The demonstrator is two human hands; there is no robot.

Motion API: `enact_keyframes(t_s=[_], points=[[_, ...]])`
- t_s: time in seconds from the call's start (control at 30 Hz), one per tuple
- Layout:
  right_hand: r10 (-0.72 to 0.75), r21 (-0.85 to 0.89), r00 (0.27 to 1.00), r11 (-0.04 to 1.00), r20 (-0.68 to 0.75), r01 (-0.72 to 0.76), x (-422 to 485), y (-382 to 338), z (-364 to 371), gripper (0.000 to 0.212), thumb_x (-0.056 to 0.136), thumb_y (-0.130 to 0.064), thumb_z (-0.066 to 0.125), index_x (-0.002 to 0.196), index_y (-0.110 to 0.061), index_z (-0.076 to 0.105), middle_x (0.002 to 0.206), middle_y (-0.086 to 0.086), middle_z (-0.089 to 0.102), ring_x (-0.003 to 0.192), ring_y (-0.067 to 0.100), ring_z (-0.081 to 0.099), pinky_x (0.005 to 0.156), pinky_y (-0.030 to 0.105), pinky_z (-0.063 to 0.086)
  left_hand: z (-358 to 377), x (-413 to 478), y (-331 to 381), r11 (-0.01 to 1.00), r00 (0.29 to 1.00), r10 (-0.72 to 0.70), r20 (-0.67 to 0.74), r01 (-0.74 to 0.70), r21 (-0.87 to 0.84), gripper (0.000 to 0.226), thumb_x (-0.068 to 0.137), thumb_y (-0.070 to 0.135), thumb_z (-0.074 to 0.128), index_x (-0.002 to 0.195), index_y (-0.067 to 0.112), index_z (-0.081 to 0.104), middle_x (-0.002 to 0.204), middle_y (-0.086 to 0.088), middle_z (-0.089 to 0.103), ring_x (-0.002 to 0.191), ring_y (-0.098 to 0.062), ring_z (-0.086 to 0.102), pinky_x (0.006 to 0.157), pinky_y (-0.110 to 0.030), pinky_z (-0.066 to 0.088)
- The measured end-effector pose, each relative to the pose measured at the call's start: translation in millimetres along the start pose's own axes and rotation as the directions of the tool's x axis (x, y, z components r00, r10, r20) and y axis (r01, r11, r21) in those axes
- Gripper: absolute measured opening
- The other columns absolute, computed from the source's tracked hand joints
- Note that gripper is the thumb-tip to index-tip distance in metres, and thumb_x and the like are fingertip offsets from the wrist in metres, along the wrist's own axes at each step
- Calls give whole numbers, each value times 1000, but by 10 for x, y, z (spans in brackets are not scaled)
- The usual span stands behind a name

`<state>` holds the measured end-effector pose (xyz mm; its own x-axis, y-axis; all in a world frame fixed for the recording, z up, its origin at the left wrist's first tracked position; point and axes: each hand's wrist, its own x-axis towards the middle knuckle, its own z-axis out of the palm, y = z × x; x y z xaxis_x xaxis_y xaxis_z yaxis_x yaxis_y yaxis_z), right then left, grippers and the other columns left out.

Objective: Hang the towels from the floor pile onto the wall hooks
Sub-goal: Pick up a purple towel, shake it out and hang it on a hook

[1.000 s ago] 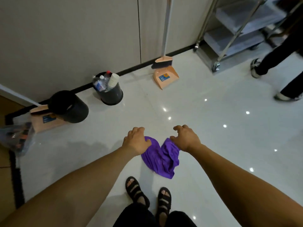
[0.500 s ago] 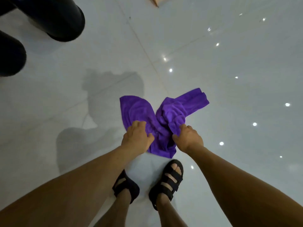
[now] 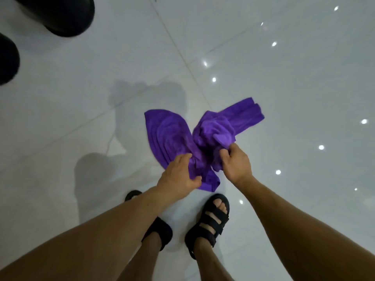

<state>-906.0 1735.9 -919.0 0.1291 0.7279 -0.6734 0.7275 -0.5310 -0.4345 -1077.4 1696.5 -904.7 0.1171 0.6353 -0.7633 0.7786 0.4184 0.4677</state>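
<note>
Purple towel pile (image 3: pixel 168 136) lies crumpled on the glossy white tile floor (image 3: pixel 294 94), at 12 o'clock from the person's feet and close to them. Whether it is one cloth or two cannot be told. A broad rounded lobe spreads toward 10 o'clock, and a folded strip reaches toward 2 o'clock, with a bunched knot between them.

The left hand (image 3: pixel 178 175) sits on the near edge of the lobe, its fingers curled into the cloth and the thumb pressed against it from the 3 o'clock side. The right hand (image 3: pixel 236 165) grips the bunched knot, fingers and thumb closed round a fold of it.

Black strapped sandals, the left sandal (image 3: pixel 160 230) and the right sandal (image 3: pixel 211 222), stand at 6 o'clock from the pile. Two black bins, one (image 3: pixel 60 15) at 11 o'clock and another (image 3: pixel 8 59) at 10 o'clock, are well apart from it. Bright spots of light dot the tiles toward 2 and 3 o'clock.
</note>
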Motion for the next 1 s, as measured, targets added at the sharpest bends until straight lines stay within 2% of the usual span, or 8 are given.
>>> enact_keyframes(t_s=[0.2, 0.4, 0.53, 0.6, 0.7, 0.83, 0.9, 1.0], points=[[-95, 505, 994, 857, -44, 104, -890, -1285, -1031, 22, 94, -11, 46, 85, 8, 49, 74, 19, 50, 68, 35, 52, 66, 52, 51, -1067, -723, 856, 976, 987, 144, -66, -153, -157, 101, 65, 51, 80, 145, 29, 23, 145, 13, 36, 133, -8, 35, 107, -28, 34], [-183, 713, 975, 667, -125, 216, -1884, -2579, -2082, 21, 91, -14, 48, 70, -12, 45, 69, 8, 43, 61, 18, 43, 49, 31, 37, -2147, -1647, 1513, 856, 925, 240, -296, -345, -384, 54, 74, 22, 80, 104, 50, 46, 100, 28, 58, 94, 17, 55, 73, 0, 42], [-280, 771, 945, 559, -171, 305, -2471, -3471, -2744, 34, 89, -19, 52, 56, -25, 47, 59, -5, 46, 53, 10, 44, 46, 24, 36, -2890, -2328, 1751, 870, 908, 227, -351, -351, -346, 26, 79, 31, 69, 102, 30, 58, 98, 11, 63, 93, -9, 62, 80, -26, 53], [-349, 754, 919, 550, -182, 359, -2743, -3891, -3032, 25, 91, -21, 54, 67, -20, 49, 62, -3, 50, 54, 11, 46, 45, 22, 36, -3296, -2666, 1864, 887, 908, 249, -336, -353, -298, 26, 79, 41, 56, 102, 29, 60, 95, 8, 67, 90, -15, 64, 83, -39, 54], [-509, 674, 840, 555, -189, 488, -3141, -4364, -3336, 25, 90, -37, 61, 81, -14, 54, 78, 8, 55, 61, 12, 52, 51, 25, 41, -3898, -3191, 2040, 850, 884, 247, -396, -394, -351, 31, 79, 47, 48, 103, 32, 61, 98, 7, 69, 91, -14, 65, 86, -41, 53], [-642, 604, 767, 601, -26, 524, -3596, -4711, -3358, 50, 71, -49, 72, 115, -30, 58, 113, 1, 66, 102, 18, 66, 85, 42, 56, -4623, -3855, 2248, 631, 820, 161, -549, -513, -582, 35, 84, 43, 53, 110, 22, 65, 105, -6, 71, 99, -27, 66, 92, -49, 51], [-665, 585, 745, 625, 53, 517, -3796, -4852, -3238, 61, 68, -45, 79, 122, -31, 55, 113, -5, 68, 102, 16, 67, 80, 36, 59, -4946, -4168, 2317, 458, 799, 122, -589, -572, -681, 24, 90, 31, 57, 104, 14, 67, 101, -13, 72, 97, -33, 68, 90, -49, 53], [-668, 524, 736, 669, 114, 527, -4074, -5074, -3043, 54, 67, -37, 86, 113, -27, 60, 104, -8, 72, 95, 13, 69, 74, 24, 57, -5368, -4656, 2347, 360, 772, 96, -629, -616, -701, 12, 88, 24, 62, 90, 13, 67, 87, -12, 72, 85, -29, 68, 80, -40, 55]])
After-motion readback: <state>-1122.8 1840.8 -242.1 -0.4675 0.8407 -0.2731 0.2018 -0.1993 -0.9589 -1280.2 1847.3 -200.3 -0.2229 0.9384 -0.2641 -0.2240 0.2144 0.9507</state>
